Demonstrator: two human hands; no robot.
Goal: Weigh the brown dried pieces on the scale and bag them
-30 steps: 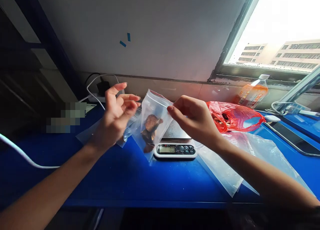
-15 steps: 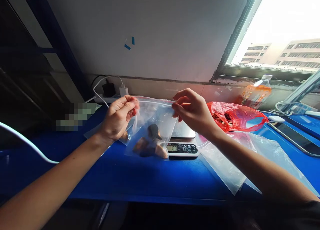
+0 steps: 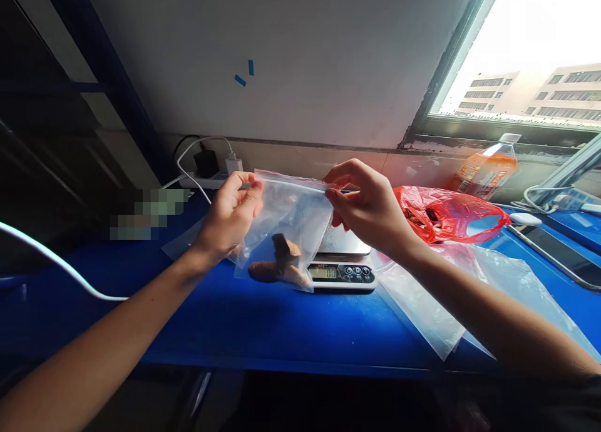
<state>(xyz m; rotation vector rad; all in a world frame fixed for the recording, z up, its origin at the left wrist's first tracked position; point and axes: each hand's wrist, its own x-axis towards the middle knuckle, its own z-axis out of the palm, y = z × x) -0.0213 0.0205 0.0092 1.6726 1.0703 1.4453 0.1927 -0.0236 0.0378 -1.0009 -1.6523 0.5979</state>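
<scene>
Clear plastic zip-seal bag (image 3: 310, 216) hangs upright between the two bare hands, above the glossy blue tabletop (image 3: 263, 325) and partly in front of the scale's left end; whether its bottom edge touches either one, I cannot tell. Irregular dark-brown and tan chunks (image 3: 284, 253) lie in its lower part. The left hand (image 3: 235, 213) has its thumb and fingers closed on the bag's upper left corner, while the right hand (image 3: 366, 197) pinches the upper right edge narrowly between thumb and forefinger, at the seal strip. Just behind sits a flat kitchen scale (image 3: 345, 285) with a white rim, a black button panel and a metal plate, its display reading 0.0. Flat, translucent plastic bags (image 3: 422, 300) lie to its right, partly under the right forearm. Beyond them are a dark-screened phone (image 3: 563, 257) and a crumpled, see-through red plastic bag (image 3: 462, 213) with brown pieces inside. Farther back, a clear bottle of orange drink with a white cap (image 3: 491, 172) leans near the pale wall (image 3: 305, 62), below a bright window (image 3: 516, 31) showing beige buildings (image 3: 568, 94) outside.
</scene>
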